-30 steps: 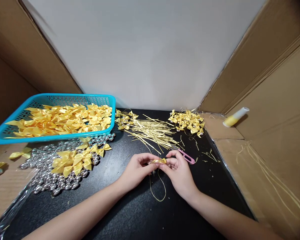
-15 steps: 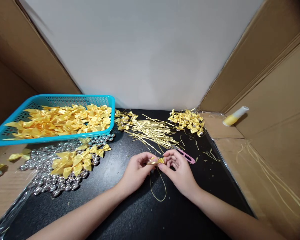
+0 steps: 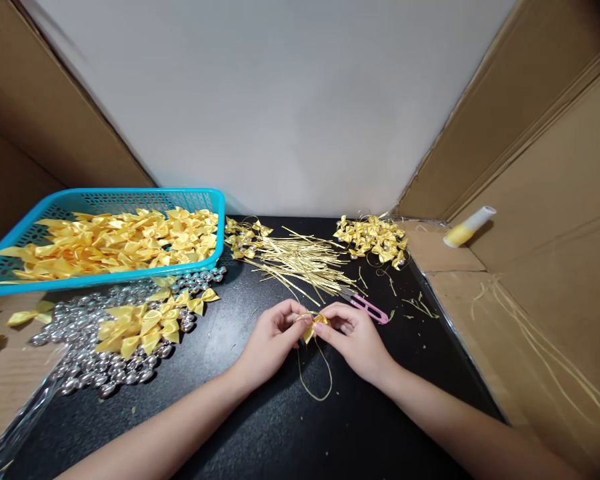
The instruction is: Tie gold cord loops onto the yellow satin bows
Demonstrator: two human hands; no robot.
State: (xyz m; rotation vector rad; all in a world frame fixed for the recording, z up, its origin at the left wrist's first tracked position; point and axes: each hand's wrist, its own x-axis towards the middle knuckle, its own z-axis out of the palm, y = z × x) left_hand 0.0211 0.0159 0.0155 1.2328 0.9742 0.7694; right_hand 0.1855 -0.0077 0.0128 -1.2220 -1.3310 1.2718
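Bow (image 3: 308, 335) between left hand (image 3: 273, 337) and right hand (image 3: 357, 341), both pinched pretty much closed on it. Cord loop (image 3: 321, 400) at bow's 6 o'clock, cutter (image 3: 369, 308) at 2, sticks (image 3: 305, 263) at 12, basket (image 3: 221, 225) at 10.

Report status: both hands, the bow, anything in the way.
Left hand and right hand: fingers pinched at one yellow bow. Cord loop showing below it. Pink tool just beyond right hand, seemingly not in the way.

No text, label, brand name, number or sign can be read on any of the objects, on the work surface or on the surrounding panels.
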